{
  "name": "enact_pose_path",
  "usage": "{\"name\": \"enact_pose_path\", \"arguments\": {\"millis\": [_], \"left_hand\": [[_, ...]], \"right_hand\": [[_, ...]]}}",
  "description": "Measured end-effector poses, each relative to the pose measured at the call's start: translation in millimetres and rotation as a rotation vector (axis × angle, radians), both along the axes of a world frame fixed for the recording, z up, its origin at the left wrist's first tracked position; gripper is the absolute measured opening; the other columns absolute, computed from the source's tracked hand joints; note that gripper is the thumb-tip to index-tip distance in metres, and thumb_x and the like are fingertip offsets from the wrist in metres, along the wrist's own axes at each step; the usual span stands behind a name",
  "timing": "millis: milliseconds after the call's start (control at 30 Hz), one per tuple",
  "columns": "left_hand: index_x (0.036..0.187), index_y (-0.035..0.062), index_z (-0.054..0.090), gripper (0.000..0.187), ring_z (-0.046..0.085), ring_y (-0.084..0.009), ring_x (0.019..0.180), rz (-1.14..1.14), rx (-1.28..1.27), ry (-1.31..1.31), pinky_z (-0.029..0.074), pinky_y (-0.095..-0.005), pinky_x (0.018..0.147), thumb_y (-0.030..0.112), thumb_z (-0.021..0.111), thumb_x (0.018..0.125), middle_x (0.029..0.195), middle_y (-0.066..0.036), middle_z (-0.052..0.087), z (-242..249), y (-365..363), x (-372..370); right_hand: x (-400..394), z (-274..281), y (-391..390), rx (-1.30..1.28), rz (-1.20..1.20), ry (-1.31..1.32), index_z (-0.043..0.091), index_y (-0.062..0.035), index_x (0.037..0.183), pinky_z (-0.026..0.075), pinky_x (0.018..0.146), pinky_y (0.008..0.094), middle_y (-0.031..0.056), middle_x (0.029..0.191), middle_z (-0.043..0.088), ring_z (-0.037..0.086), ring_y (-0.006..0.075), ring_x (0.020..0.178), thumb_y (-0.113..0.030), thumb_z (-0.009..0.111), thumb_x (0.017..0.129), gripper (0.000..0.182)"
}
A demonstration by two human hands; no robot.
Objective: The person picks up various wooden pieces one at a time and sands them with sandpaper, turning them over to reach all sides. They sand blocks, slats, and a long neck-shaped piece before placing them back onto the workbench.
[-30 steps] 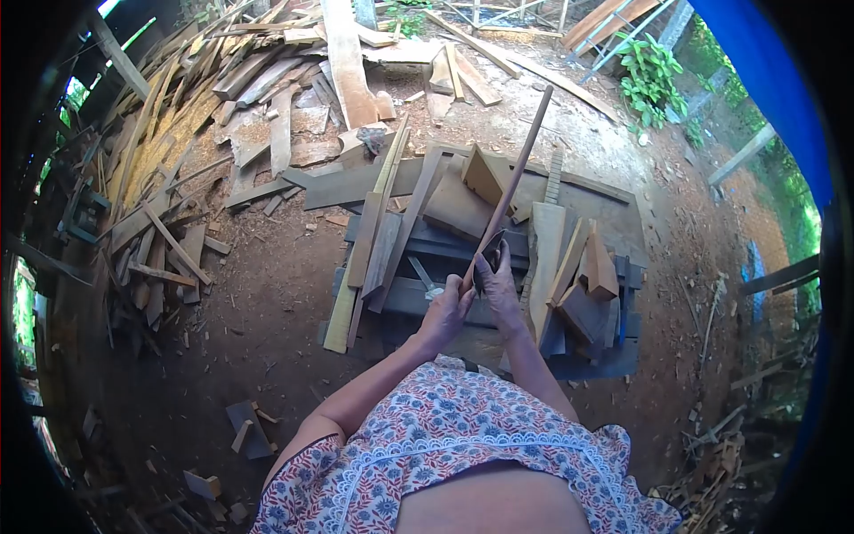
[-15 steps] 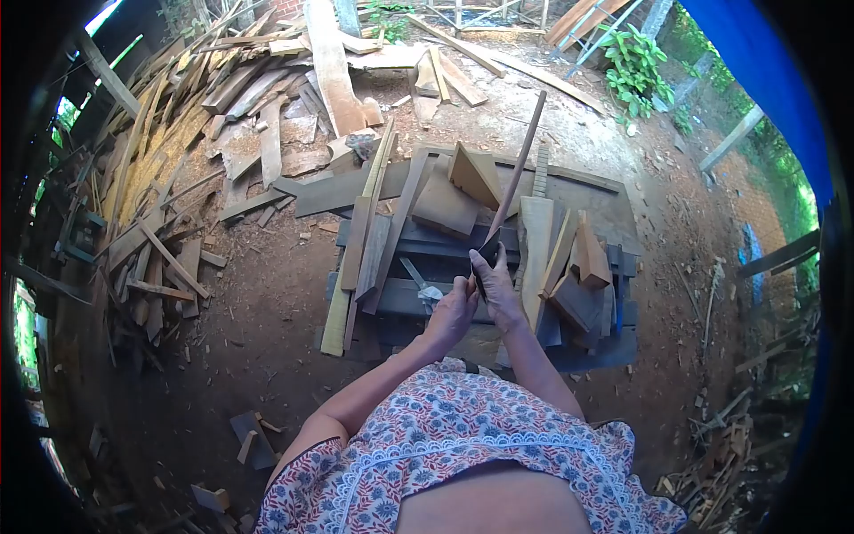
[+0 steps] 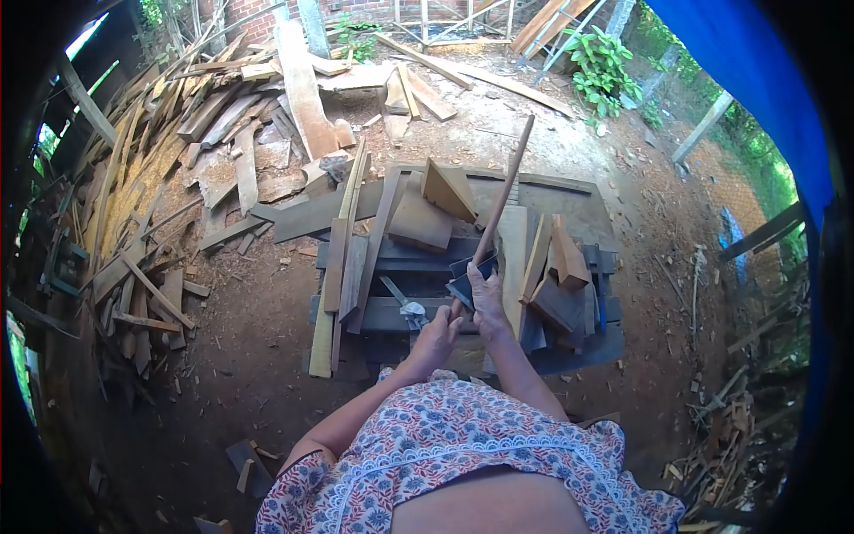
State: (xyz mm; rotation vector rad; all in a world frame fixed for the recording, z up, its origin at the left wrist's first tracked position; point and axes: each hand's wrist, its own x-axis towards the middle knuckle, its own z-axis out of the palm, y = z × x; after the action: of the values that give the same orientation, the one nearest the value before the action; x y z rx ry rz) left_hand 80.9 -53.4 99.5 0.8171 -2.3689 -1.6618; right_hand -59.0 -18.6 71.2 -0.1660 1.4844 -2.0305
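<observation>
A long, thin wooden rod (image 3: 507,191) slants up and away from me, over a low bench (image 3: 382,311). My left hand (image 3: 431,342) is closed around its lower end. Farther up, my right hand (image 3: 487,303) grips a dark sheet that looks like sandpaper (image 3: 463,287), folded against the rod with its edges sticking out. Below the rod, to the left of my hands, a crumpled whitish thing (image 3: 414,311) lies by a thin flat strip (image 3: 392,289) on the bench.
Boards (image 3: 365,258) and a wedge-shaped block (image 3: 449,189) lie on the bench's left and middle. Several blocks (image 3: 566,254) are stacked at its right. Scrap wood (image 3: 213,116) is heaped at the far left. A blue tarp (image 3: 729,62) hangs upper right.
My right hand and the sandpaper sit higher on the rod, farther from my left hand, and more of the sheet shows. The whole view has shifted slightly.
</observation>
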Motion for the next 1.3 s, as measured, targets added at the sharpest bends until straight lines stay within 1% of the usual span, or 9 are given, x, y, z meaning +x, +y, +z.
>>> {"name": "enact_pose_path", "arguments": {"millis": [233,367,533,733,900,967,1133,1233,1300], "left_hand": [[0.099,0.0035,0.041,0.020,0.059,-0.0435,0.072,-0.249,-0.156,-0.120,0.044,-0.0479,0.061,0.020,0.050,0.092,0.075,-0.026,0.058,6,-9,44],[0.103,0.0069,0.044,0.021,0.061,-0.0404,0.077,-0.326,-0.133,-0.182,0.047,-0.0452,0.065,0.022,0.051,0.091,0.081,-0.022,0.060,-7,-23,98],[0.108,0.0097,0.049,0.024,0.061,-0.0373,0.078,-0.282,-0.025,-0.164,0.047,-0.0424,0.066,0.025,0.052,0.091,0.083,-0.018,0.062,-14,-40,131],[0.114,0.0118,0.053,0.028,0.061,-0.0274,0.069,-0.212,-0.270,-0.164,0.047,-0.0363,0.062,0.020,0.057,0.088,0.079,-0.013,0.061,-6,-54,176],[0.114,0.0079,0.051,0.027,0.056,-0.0224,0.063,0.014,0.060,-0.325,0.044,-0.0360,0.058,0.025,0.049,0.093,0.070,-0.014,0.055,-25,-58,128],[0.112,0.0050,0.049,0.027,0.053,-0.0194,0.060,0.006,0.004,-0.186,0.043,-0.0360,0.056,0.026,0.047,0.094,0.069,-0.013,0.052,-45,-55,87],[0.098,0.0020,0.048,0.027,0.050,-0.0139,0.057,0.010,0.121,-0.029,0.042,-0.0315,0.050,0.029,0.044,0.096,0.067,-0.005,0.049,-125,-37,-7],[0.094,0.0032,0.046,0.029,0.052,-0.0122,0.058,0.026,0.451,-0.116,0.044,-0.0286,0.049,0.031,0.042,0.096,0.065,-0.003,0.047,-144,-17,-35],[0.092,0.0032,0.053,0.032,0.051,-0.0182,0.053,0.040,0.632,-0.292,0.044,-0.0357,0.047,0.033,0.042,0.096,0.070,-0.006,0.052,-154,-5,-43]], "right_hand": [[-121,9,9,0.001,-0.304,-0.067,0.058,-0.0042,0.086,0.044,0.039,0.0287,0.0053,0.071,0.061,0.056,0.0150,0.048,-0.037,0.061,0.087,0.033],[-252,-24,49,0.038,-0.461,-0.114,0.059,-0.0061,0.087,0.047,0.042,0.0299,0.0059,0.069,0.061,0.057,0.0180,0.051,-0.037,0.061,0.087,0.031],[-304,17,77,-0.013,-0.506,0.002,0.058,-0.0047,0.091,0.047,0.041,0.0303,0.0065,0.070,0.062,0.058,0.0182,0.048,-0.040,0.056,0.089,0.035],[-424,39,231,-0.163,-0.614,0.206,0.058,-0.0017,0.095,0.050,0.052,0.0322,0.0083,0.076,0.063,0.061,0.0197,0.059,-0.043,0.051,0.091,0.042],[-364,67,287,-0.152,-0.699,0.319,0.059,-0.0014,0.096,0.050,0.055,0.0301,0.0077,0.078,0.065,0.062,0.0197,0.062,-0.049,0.050,0.090,0.048],[-312,63,280,-0.105,-0.568,0.422,0.059,-0.0011,0.097,0.049,0.058,0.0287,0.0078,0.078,0.064,0.062,0.0191,0.063,-0.050,0.052,0.089,0.050],[-215,32,256,-0.130,-0.499,0.115,0.058,-0.0023,0.099,0.049,0.061,0.0279,0.0080,0.081,0.064,0.062,0.0178,0.070,-0.051,0.054,0.087,0.050],[-178,22,253,-0.149,-0.451,0.045,0.055,-0.0020,0.106,0.050,0.065,0.0300,0.0102,0.087,0.063,0.063,0.0199,0.075,-0.049,0.054,0.087,0.051],[-155,26,248,-0.155,-0.469,-0.039,0.054,-0.0018,0.109,0.051,0.067,0.0316,0.0113,0.091,0.063,0.063,0.0213,0.078,-0.048,0.055,0.088,0.051]]}}
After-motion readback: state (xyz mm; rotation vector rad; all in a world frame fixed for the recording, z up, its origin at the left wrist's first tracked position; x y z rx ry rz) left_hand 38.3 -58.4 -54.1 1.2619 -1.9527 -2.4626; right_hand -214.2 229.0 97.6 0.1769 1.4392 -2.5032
